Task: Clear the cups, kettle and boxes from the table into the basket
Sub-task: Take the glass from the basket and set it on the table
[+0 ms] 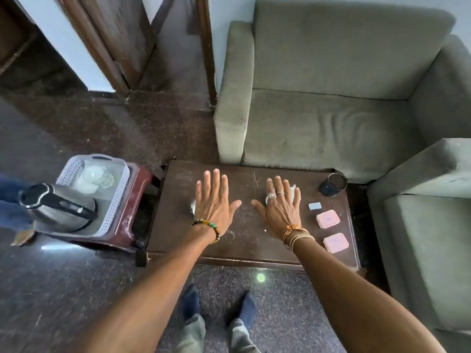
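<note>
My left hand and my right hand are stretched out flat, fingers straight, above the dark wooden table, holding nothing. A white cup is mostly hidden under my right hand, and something pale and small peeks out by my left hand. Two pink boxes and a small blue box lie on the table's right side. The steel kettle with a black lid stands in the white perforated basket to the left, beside glass cups.
The basket rests on a maroon stool left of the table. A dark glass stands at the table's far right corner. Grey armchairs flank the table behind and to the right. My feet are on the speckled floor.
</note>
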The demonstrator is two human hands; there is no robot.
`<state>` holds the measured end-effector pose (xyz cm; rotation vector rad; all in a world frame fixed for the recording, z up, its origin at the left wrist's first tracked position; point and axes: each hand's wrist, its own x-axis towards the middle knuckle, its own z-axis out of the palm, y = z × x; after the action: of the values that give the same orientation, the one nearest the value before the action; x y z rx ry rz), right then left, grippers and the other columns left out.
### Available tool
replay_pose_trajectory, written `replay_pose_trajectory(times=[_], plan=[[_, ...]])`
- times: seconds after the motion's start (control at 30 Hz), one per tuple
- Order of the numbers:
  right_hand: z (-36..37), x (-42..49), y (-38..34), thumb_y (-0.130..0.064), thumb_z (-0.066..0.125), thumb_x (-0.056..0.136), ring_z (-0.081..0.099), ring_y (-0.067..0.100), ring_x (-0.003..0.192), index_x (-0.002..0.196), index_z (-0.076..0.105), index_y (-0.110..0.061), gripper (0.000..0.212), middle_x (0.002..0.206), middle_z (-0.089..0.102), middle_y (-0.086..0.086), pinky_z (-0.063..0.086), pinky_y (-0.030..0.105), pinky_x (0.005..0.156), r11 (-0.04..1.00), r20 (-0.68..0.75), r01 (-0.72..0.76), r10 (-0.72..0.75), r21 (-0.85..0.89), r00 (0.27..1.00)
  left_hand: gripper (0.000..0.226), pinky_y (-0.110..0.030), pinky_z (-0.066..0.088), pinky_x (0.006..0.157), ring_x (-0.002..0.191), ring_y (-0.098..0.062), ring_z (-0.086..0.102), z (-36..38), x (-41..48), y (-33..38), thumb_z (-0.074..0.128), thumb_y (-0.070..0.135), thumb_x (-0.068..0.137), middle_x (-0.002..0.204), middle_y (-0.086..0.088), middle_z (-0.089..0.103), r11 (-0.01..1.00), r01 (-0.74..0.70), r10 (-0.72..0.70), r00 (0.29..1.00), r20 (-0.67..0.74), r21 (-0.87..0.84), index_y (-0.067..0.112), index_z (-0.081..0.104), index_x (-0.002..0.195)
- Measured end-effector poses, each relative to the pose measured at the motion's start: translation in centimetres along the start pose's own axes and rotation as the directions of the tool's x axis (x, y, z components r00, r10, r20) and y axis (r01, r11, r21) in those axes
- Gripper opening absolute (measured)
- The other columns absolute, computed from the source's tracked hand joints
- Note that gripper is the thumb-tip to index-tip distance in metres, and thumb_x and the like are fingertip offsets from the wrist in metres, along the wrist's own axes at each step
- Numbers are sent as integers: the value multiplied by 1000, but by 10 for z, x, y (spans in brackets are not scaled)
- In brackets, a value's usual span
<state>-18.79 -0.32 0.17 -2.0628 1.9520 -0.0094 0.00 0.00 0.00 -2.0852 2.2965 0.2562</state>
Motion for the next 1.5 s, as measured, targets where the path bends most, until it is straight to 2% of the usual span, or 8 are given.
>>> replay_pose_trajectory(times=[0.13, 0.33, 0.53, 0.77, 0.9, 1.03, 1.2, 1.5], plan=[[34, -23, 0, -66, 27, 96, 4, 32, 151, 156, 13, -13, 81, 164, 8, 12, 0, 55, 119, 993, 85, 63, -55, -100, 995, 81, -52, -2, 120, 148, -36, -13, 35, -36, -11, 24, 60, 97, 162, -16, -10, 994, 105, -107, 992, 64, 25, 8, 3, 155], [58, -38, -21, -68, 26, 94, 5, 31, 151, 156, 14, -13, 84, 164, 9, 12, 1, 54, 119, 979, 147, 182, -166, -98, 975, 82, -52, -2, 121, 148, -36, -15, 63, -85, -31, 17, 61, 96, 161, -15, -15, 978, 208, -210, 966, 149, 32, 8, -4, 154], [43, -25, -69, -68, 27, 95, 3, 31, 151, 156, 12, -14, 83, 165, 7, 11, 2, 55, 119, 956, 114, 284, -275, -69, 955, 81, -49, -2, 122, 148, -34, -14, 41, -104, -65, 16, 61, 97, 161, -15, -13, 949, 313, -310, 947, 89, -31, 8, -7, 154], [45, -36, -134, -68, 27, 95, 3, 30, 151, 157, 11, -16, 83, 165, 6, 9, 4, 54, 120, 911, 137, 404, -391, -84, 910, 80, -47, 16, 120, 149, -33, 12, 29, -145, -123, 22, 61, 96, 162, -13, 8, 861, 475, -468, 880, 80, -182, 10, 1, 155], [64, -62, -164, -69, 27, 94, 5, 30, 151, 157, 11, -16, 84, 165, 5, 9, 6, 54, 120, 875, 187, 476, -455, -88, 871, 81, -45, 19, 120, 148, -32, 15, 39, -183, -150, 25, 62, 96, 162, -12, 12, 810, 544, -535, 838, 108, -219, 11, 3, 155], [80, -84, -195, -69, 26, 93, 6, 31, 151, 156, 11, -15, 85, 165, 6, 9, 8, 55, 120, 841, 235, 533, -502, -92, 832, 80, -45, 20, 120, 148, -32, 17, 44, -219, -172, 27, 61, 96, 162, -12, 13, 776, 581, -566, 813, 134, -245, 11, 5, 155], [83, -90, -245, -67, 30, 94, 10, 31, 150, 156, 12, -14, 84, 164, 11, 10, 10, 55, 120, 799, 213, 595, -568, -90, 795, 79, -45, 29, 116, 143, -30, 27, 30, -245, -212, 30, 60, 96, 158, -13, 23, 768, 592, -595, 801, 68, -245, 9, 10, 153], [90, -65, -316, -69, 26, 93, 10, 32, 150, 157, 9, -14, 86, 164, 12, 10, 13, 54, 120, 770, 217, 636, -612, -57, 760, 79, -39, 29, 116, 143, -27, 30, 21, -235, -276, 37, 56, 96, 157, -13, 26, 687, 625, -666, 746, 23, -371, 7, 12, 153]])
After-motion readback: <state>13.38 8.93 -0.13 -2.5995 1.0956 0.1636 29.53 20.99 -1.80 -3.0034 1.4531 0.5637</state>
